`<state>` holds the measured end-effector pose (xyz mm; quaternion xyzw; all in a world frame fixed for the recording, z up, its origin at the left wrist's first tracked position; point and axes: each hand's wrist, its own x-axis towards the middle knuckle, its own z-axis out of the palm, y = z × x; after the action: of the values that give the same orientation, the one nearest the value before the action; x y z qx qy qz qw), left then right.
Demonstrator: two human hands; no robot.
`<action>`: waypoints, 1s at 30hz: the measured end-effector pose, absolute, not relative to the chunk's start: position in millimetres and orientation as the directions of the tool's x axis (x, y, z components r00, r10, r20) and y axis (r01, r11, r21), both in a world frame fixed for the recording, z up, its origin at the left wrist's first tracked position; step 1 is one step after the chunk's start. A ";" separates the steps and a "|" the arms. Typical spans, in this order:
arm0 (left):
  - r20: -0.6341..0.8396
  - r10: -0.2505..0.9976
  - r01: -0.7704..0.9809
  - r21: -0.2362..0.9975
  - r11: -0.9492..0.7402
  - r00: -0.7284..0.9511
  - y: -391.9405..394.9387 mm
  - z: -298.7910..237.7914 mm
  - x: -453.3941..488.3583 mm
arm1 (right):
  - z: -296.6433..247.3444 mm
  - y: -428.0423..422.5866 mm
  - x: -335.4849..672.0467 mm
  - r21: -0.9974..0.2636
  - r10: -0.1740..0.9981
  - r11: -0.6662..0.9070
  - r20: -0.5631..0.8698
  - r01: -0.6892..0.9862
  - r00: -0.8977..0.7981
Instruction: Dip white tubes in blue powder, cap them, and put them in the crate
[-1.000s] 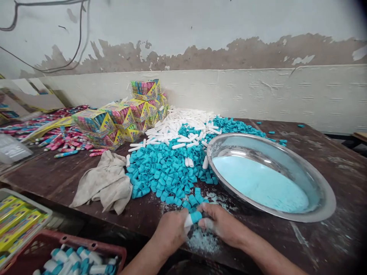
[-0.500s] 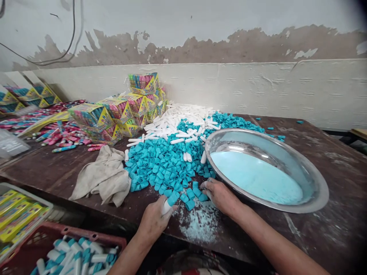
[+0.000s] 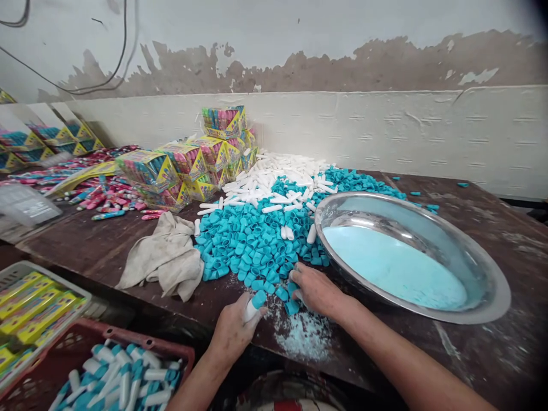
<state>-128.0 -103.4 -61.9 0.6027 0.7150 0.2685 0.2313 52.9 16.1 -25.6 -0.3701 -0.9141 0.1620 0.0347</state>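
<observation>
My left hand is closed around a small white plastic tube with a blue cap on its upper end. To its right, my right hand bends its fingers and thumb around a loose blue cap at the near edge of a heap of blue caps. Its fingertips look dusted with powder. White tubes lie behind and partly over the caps. Beside my right hand, a steel basin holds pale blue powder, and some powder is spilled on the table.
A crumpled cloth lies left of the caps. Packed display boxes stand behind it, near scattered pink and blue pens. At lower left, a red crate holds capped tubes, beside a tray of yellow boxes.
The view has shifted slightly, moving the scene rightward in the picture. My right hand has moved left among the near caps, closer to my left hand, which still holds the capped tube.
</observation>
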 end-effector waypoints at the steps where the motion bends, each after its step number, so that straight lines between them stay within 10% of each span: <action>1: -0.005 0.986 0.731 0.670 0.127 -0.166 -103.3 -62.2 -128.0 | -26.0 16.9 54.1 -0.380 0.712 0.635 -0.049 0.673 -0.700; 22: 0.030 0.991 0.734 0.675 0.079 -0.134 -104.9 -62.1 -124.8 | -38.2 8.1 83.2 -0.724 0.807 0.439 0.057 0.532 -0.588; 30: 0.032 0.999 0.874 0.486 -0.024 0.009 -103.2 -60.1 -109.0 | -21.7 -16.8 84.3 -0.985 0.786 -0.075 -0.155 0.157 -0.598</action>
<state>-109.0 -103.2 -60.1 0.6904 0.6783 0.1878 0.1674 84.3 -16.8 -21.7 -0.3728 -0.6329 0.6311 0.2492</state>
